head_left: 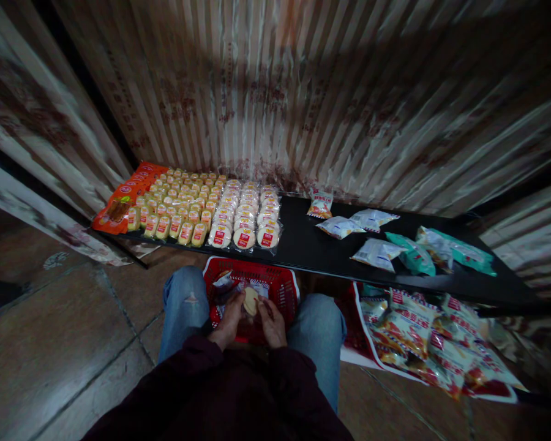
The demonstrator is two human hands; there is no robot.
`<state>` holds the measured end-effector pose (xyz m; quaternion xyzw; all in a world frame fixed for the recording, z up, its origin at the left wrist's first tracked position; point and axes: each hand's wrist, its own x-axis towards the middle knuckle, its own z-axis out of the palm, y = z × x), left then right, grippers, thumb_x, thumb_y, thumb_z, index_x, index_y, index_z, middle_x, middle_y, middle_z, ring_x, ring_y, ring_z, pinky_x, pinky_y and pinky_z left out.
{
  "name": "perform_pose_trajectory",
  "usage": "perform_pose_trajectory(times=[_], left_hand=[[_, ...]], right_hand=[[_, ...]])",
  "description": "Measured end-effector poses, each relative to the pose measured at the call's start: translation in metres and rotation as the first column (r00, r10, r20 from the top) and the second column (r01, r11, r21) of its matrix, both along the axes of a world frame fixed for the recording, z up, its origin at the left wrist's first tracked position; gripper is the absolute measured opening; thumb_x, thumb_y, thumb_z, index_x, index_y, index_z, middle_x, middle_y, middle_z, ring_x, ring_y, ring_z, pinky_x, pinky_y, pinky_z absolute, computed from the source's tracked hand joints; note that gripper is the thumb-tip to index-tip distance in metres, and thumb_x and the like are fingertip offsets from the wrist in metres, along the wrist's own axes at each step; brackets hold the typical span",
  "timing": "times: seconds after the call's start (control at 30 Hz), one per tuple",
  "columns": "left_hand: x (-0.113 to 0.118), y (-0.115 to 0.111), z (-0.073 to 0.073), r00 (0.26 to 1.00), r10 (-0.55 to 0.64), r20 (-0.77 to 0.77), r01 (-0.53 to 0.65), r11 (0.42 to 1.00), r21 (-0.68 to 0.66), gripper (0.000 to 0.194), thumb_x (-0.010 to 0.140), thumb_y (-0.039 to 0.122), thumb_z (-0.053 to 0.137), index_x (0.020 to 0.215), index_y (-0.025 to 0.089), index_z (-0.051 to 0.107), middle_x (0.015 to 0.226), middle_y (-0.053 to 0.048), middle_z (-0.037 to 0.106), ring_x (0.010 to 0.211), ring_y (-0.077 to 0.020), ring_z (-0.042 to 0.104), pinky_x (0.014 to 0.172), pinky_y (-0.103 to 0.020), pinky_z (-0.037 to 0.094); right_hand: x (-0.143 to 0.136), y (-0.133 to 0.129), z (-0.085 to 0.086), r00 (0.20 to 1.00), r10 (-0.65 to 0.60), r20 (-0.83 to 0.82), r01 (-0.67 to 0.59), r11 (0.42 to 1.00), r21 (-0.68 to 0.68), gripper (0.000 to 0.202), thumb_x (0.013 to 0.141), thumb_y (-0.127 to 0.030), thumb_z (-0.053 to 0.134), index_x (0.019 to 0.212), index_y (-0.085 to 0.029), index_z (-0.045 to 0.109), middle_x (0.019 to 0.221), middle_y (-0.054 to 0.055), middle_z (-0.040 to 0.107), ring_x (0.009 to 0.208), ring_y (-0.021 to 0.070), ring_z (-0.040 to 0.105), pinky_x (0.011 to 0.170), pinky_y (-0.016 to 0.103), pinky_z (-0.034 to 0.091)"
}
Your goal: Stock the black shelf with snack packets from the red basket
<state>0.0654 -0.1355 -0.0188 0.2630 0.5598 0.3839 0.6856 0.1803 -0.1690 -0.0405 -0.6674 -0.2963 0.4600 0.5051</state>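
Between my two hands is a round, pale, wrapped cake [250, 302], held over a red basket [285, 277] that stands between my knees. My left hand [230, 320] grips its left side, and my right hand [272, 321] pinches its right edge. Several white and blue packets [223, 280] lie in the basket, partly hidden by my hands. On the black shelf in front, round wrapped cakes [244, 237] with red labels stand in rows. Left of them are rows of small yellow wrapped cakes [174, 226].
An orange bag [119, 199] lies at the shelf's left end. White packets [377, 253] and green packets [413, 252] are scattered on the right of the black shelf [298, 245]. A second red basket [374, 355], full of snack bags [408, 321], stands right of my knee. A striped curtain [266, 79] hangs behind.
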Motion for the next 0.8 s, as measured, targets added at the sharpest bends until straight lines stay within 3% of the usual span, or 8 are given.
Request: perform_pose_trajectory(times=[0.17,0.4,0.6,0.8], left_hand=[[0.001,-0.003,0.000,0.999,-0.035,0.020,0.036,0.998,-0.042,0.049,0.062,0.056,0.065,0.093,0.017,0.063,0.098,-0.009,0.066,0.084,-0.0201,0.063,0.063,-0.028,0.049],[0.000,-0.003,-0.007,0.992,-0.094,-0.086,0.097,0.995,0.032,0.030,0.064,0.043,0.066,0.082,0.018,0.066,0.092,-0.007,0.067,0.085,-0.0203,0.061,0.070,-0.030,0.048],[0.000,-0.002,-0.006,0.987,-0.105,-0.119,0.117,0.989,0.093,0.014,0.063,0.025,0.066,0.075,0.020,0.068,0.085,-0.005,0.068,0.084,-0.0198,0.061,0.083,-0.032,0.046],[0.003,-0.002,-0.012,0.941,-0.191,-0.281,0.240,0.959,0.153,0.016,0.070,0.020,0.058,0.082,0.019,0.068,0.089,-0.004,0.068,0.089,-0.0194,0.061,0.086,-0.032,0.046]], right_hand=[[0.002,-0.001,0.005,0.991,0.041,0.131,-0.038,0.999,-0.025,0.048,0.067,-0.061,0.062,0.090,-0.021,0.074,0.101,0.008,0.070,0.098,0.0256,0.063,0.091,0.037,0.046],[-0.001,-0.002,0.018,0.982,0.179,-0.060,-0.180,0.984,-0.002,0.052,0.073,-0.062,0.059,0.103,-0.021,0.071,0.101,0.005,0.072,0.101,0.0254,0.063,0.092,0.037,0.046],[0.002,-0.002,0.008,0.991,0.100,-0.085,-0.099,0.995,0.017,0.048,0.070,-0.060,0.063,0.096,-0.022,0.072,0.097,0.006,0.074,0.095,0.0253,0.066,0.087,0.036,0.050],[0.006,-0.001,-0.002,0.999,0.048,0.010,-0.048,0.999,0.003,0.054,0.068,-0.065,0.057,0.093,-0.018,0.070,0.089,0.007,0.074,0.085,0.0241,0.067,0.080,0.034,0.052]])
